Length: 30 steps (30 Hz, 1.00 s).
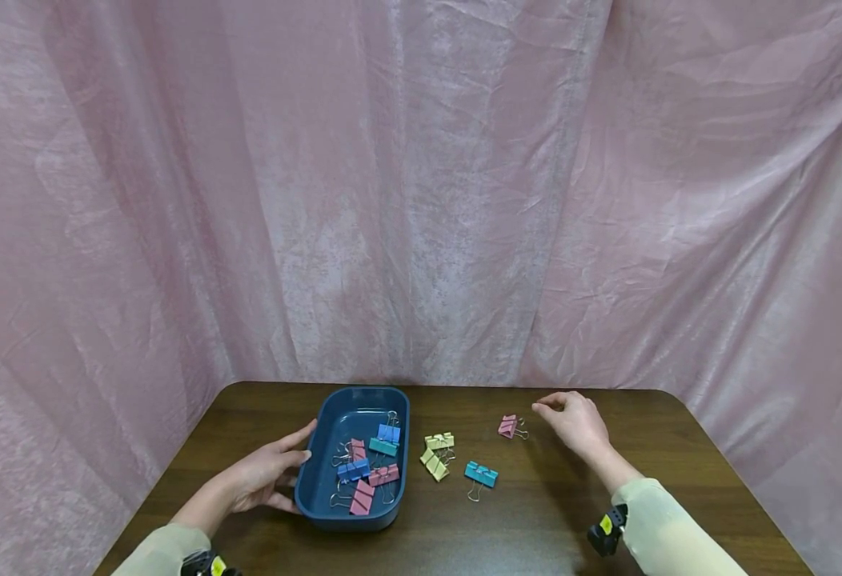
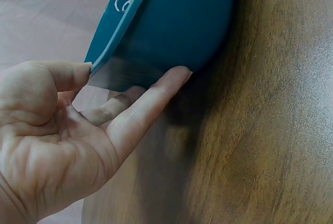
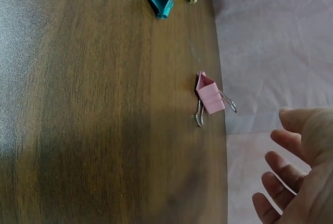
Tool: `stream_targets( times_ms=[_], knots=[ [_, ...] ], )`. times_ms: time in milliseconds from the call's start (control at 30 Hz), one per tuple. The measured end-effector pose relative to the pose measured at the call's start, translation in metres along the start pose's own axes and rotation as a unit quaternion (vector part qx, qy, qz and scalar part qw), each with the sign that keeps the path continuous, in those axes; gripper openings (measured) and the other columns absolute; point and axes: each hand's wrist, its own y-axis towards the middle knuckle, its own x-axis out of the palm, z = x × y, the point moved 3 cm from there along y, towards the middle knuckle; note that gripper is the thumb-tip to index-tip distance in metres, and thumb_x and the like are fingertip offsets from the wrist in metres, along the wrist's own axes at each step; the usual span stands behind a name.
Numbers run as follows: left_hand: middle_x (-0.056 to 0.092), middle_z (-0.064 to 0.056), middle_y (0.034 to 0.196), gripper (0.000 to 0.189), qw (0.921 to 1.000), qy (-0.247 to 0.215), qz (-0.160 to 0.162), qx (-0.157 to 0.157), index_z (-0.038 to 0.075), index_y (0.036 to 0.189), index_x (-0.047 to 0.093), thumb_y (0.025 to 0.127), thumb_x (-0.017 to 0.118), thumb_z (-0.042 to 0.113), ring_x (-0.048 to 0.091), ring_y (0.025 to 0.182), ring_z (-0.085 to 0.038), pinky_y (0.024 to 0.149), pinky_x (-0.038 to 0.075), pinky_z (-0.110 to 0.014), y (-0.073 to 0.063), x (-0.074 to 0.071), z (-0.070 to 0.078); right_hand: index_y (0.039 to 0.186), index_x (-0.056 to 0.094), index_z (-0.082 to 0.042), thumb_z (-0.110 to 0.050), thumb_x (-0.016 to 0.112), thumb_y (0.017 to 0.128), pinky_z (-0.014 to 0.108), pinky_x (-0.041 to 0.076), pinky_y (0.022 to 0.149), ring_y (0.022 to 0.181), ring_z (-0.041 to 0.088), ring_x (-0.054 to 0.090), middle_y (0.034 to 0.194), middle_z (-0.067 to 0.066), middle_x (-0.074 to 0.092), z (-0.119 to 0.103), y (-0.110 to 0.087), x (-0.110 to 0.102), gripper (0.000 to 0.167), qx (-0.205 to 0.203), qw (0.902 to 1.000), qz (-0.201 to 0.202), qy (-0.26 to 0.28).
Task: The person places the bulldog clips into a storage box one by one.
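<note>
At the left of the table is a dark blue plastic bin (image 1: 306, 488), with several pink, blue and teal binder clips inside. My left hand (image 1: 266, 472) is at its left side; in the left wrist view the thumb touches the rim and the outstretched fingers (image 2: 140, 114) rest against the outer wall. My right hand (image 1: 575, 424) hovers just right of a pink binder clip (image 1: 509, 426), apart from it. In the right wrist view its fingers are loosely bent and hold nothing, and the pink clip (image 3: 210, 97) lies on the wood.
Two yellow binder clips (image 1: 435, 464) lie close together right of the bin. A teal binder clip (image 1: 481, 474) lies nearer the front, between them and my right arm. Pink velvet curtain (image 1: 421, 200) hangs behind the brown wooden table (image 1: 522, 528).
</note>
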Motion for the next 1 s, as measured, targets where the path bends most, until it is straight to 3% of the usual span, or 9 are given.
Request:
stream_targets(
  times_ms=[267, 533, 1000],
  knots=[
    [0.050, -0.034, 0.141, 0.067, 1.0000, -0.001, -0.005, 0.002, 0.020, 0.166, 0.004, 0.111, 0.042, 0.021, 0.065, 0.113, -0.043, 0.078, 0.057, -0.063, 0.001, -0.001, -0.001, 0.096, 0.080, -0.013, -0.033, 0.072, 0.094, 0.044, 0.050, 0.078, 0.098, 0.030, 0.066, 0.105, 0.010, 0.074, 0.003, 0.001, 0.007, 0.022, 0.031, 0.9989, -0.034, -0.005],
    [0.047, -0.035, 0.144, 0.067, 0.9999, -0.009, -0.008, 0.003, 0.021, 0.166, 0.004, 0.111, 0.042, 0.022, 0.064, 0.114, -0.044, 0.079, 0.056, -0.064, 0.001, -0.001, -0.001, 0.096, 0.079, -0.012, -0.032, 0.072, 0.093, 0.048, 0.052, 0.080, 0.102, 0.034, 0.067, 0.106, 0.009, 0.075, 0.001, -0.001, 0.010, 0.022, 0.043, 0.9980, -0.046, -0.002],
    [0.046, -0.035, 0.144, 0.066, 1.0000, -0.004, -0.001, 0.001, 0.021, 0.166, 0.005, 0.111, 0.042, 0.021, 0.064, 0.114, -0.044, 0.078, 0.057, -0.064, 0.001, -0.001, -0.002, 0.091, 0.080, -0.013, -0.031, 0.074, 0.091, 0.044, 0.052, 0.075, 0.094, 0.032, 0.069, 0.100, 0.008, 0.076, -0.001, -0.002, 0.019, 0.019, 0.056, 0.9973, -0.049, 0.002]
  ],
)
